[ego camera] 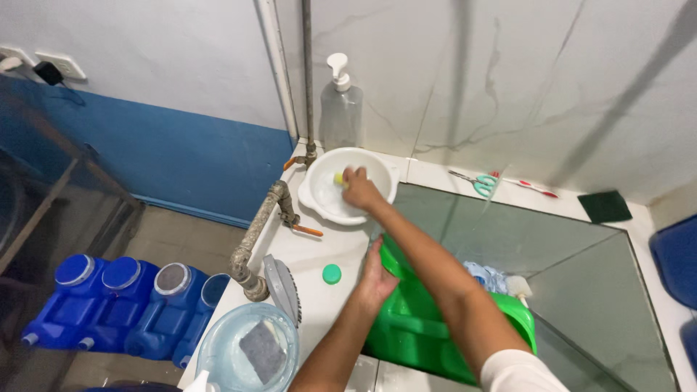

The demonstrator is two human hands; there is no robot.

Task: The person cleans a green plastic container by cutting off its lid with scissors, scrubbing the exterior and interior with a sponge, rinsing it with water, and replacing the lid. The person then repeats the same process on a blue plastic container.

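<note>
My right hand (359, 189) reaches into a white plastic basin (319, 196) on the tiled counter and is closed on a small yellow sponge (338, 178). My left hand (376, 274) grips the near rim of a green plastic container (414, 330) that rests tilted at the sink's edge. A small green cap (332, 274) lies on the counter just left of my left hand.
A clear pump bottle (341, 109) stands behind the basin. A rusty tap pipe (255, 239) runs along the counter's left edge. A clear bowl of water (247, 348) with a grey pad and a brush (283, 287) sit near. Blue jugs (123, 305) stand on the floor. Scissors (483, 183) and a dark scouring pad (604, 206) lie by the back wall.
</note>
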